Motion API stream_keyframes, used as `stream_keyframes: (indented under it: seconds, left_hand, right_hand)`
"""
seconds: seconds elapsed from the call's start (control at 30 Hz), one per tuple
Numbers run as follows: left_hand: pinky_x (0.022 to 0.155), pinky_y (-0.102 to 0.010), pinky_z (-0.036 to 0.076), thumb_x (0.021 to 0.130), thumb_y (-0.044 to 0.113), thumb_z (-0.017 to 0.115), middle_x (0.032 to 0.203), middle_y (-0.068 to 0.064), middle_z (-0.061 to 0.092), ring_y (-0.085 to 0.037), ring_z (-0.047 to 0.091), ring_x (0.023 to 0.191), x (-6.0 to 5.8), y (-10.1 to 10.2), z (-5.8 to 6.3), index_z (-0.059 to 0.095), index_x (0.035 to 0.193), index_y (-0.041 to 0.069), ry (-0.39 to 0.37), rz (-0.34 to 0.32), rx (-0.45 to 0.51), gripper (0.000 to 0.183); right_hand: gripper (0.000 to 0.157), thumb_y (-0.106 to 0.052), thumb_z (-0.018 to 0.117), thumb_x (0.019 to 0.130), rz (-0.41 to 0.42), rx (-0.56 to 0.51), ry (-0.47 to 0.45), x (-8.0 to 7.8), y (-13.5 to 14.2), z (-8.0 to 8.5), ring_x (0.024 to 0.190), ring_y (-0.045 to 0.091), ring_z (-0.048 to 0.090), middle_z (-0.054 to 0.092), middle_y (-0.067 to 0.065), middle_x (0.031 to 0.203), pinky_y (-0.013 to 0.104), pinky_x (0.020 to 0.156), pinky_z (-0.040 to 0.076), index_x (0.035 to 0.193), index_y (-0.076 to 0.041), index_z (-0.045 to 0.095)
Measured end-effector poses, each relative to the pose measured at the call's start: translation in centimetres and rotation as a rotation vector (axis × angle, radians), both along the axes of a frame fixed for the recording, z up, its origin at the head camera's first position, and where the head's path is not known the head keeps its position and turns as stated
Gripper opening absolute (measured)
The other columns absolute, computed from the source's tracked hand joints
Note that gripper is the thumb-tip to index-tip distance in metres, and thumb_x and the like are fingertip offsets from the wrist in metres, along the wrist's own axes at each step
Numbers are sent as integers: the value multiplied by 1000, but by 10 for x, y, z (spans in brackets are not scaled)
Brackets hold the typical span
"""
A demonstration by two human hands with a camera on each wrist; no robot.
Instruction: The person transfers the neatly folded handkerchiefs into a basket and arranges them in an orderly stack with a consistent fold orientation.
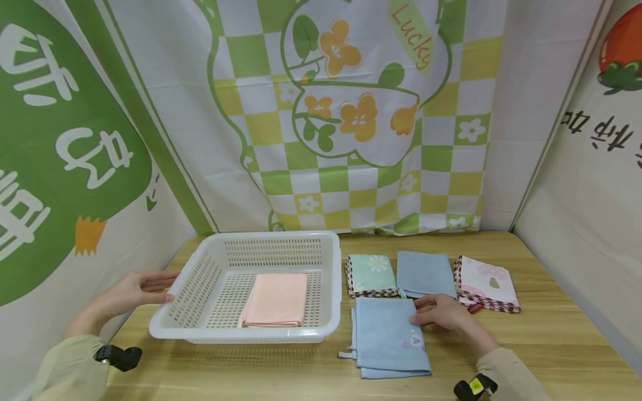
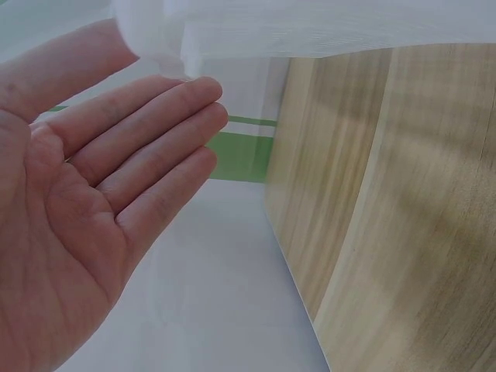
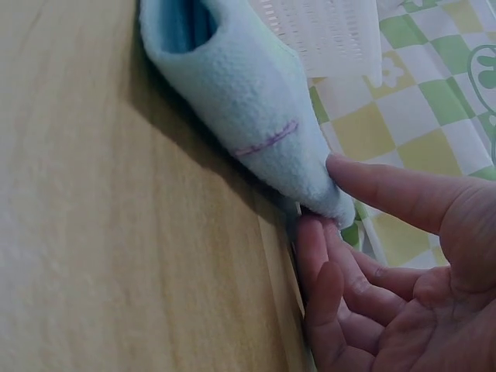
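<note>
My left hand (image 1: 131, 292) is at the left side of a white plastic basket (image 1: 261, 334), its fingers straight and its thumb at the rim. In the left wrist view the fingers (image 2: 159, 147) extend just under that rim. A folded peach towel (image 1: 278, 298) lies inside the basket. My right hand (image 1: 442, 313) pinches the right edge of a folded light blue towel (image 1: 383, 334) with small purple hearts. The right wrist view shows the thumb above this blue towel (image 3: 232, 93) and fingertips beneath its edge.
Behind the pinched towel lie a mint towel (image 1: 373, 273) with a daisy, another blue towel (image 1: 426, 273) and a pink-and-white towel (image 1: 489, 281) with checked edging. All are on a wooden table (image 1: 241, 373), with printed cloth walls (image 1: 336, 195) at the back and both sides.
</note>
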State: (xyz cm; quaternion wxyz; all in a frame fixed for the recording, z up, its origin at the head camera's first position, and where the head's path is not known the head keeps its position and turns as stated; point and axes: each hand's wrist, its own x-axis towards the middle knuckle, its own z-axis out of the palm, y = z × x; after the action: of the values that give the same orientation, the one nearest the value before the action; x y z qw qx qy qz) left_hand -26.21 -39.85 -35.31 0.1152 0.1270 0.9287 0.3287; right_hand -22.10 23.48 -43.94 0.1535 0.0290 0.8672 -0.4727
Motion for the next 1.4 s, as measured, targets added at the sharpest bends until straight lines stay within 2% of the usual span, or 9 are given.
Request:
stream_keyframes:
  seconds: [0.13, 0.27, 0.67, 0.77, 0.9, 1.03, 1.23, 1.33, 1.4]
  left_hand:
    - [85, -26, 53, 87, 32, 68, 137, -25, 50, -27, 59, 115, 0, 0, 0, 41, 140, -3, 6, -1, -8, 69]
    - [85, -28, 53, 87, 32, 68, 137, -25, 50, -38, 55, 119, 1, 1, 0, 41, 140, -3, 6, -6, -17, 69]
    - [85, -28, 53, 87, 32, 68, 136, -24, 51, -36, 56, 117, 2, 0, 0, 42, 140, -3, 19, -8, -29, 68]
    - [85, -29, 53, 87, 32, 68, 136, -24, 51, -38, 55, 118, 2, 0, 0, 42, 140, -3, 18, -2, -27, 69]
    - [86, -31, 53, 87, 32, 68, 137, -24, 50, -38, 55, 119, 1, 1, 0, 41, 140, -3, 10, 5, -22, 69]
    - [87, -31, 53, 87, 32, 68, 137, -24, 50, -31, 58, 117, 1, 1, 1, 41, 140, -3, 9, -2, -15, 69]
    - [85, -26, 53, 87, 31, 68, 136, -24, 51, 1, 58, 106, -1, -1, 0, 42, 140, -3, 9, -5, 3, 68]
    - [84, -25, 53, 87, 31, 68, 136, -24, 51, 4, 57, 105, -1, -2, -1, 42, 140, -3, 3, -4, 5, 68]
    - [85, -26, 53, 87, 32, 68, 136, -24, 51, -1, 59, 107, -1, -2, -1, 41, 140, -3, 1, -2, 0, 68]
  right_hand:
    - [59, -20, 78, 78, 9, -22, -17, 0, 0, -1, 82, 14, 65, 70, 14, 102, 31, 70, 56, 123, 10, 54]
    - [62, -22, 78, 78, 9, -33, -40, 0, 0, -3, 83, 14, 66, 70, 13, 102, 32, 72, 57, 125, 10, 54]
    - [58, -24, 79, 78, 44, -60, -36, 2, 1, -5, 91, 16, 66, 68, 15, 108, 34, 77, 57, 121, 9, 59]
    - [58, -22, 78, 79, 58, -120, -51, 2, 1, -6, 91, 16, 66, 68, 12, 107, 34, 77, 57, 123, 8, 57]
    - [62, -16, 75, 82, 72, -262, -118, 3, 1, -7, 93, 20, 66, 67, 12, 109, 38, 79, 57, 130, 12, 46]
    - [66, -12, 72, 84, 79, -335, -160, 3, 0, -7, 94, 22, 66, 65, 14, 110, 40, 79, 57, 134, 15, 38]
    - [66, -10, 69, 86, 111, -384, -161, 2, 0, -6, 95, 23, 67, 66, 15, 110, 39, 80, 57, 135, 19, 34]
    - [65, -10, 68, 86, 118, -388, -163, 2, 0, -6, 95, 23, 67, 67, 14, 109, 39, 81, 57, 134, 19, 36]
    - [64, -11, 68, 86, 113, -385, -166, 2, 0, -7, 95, 23, 67, 67, 14, 110, 39, 81, 57, 134, 19, 37]
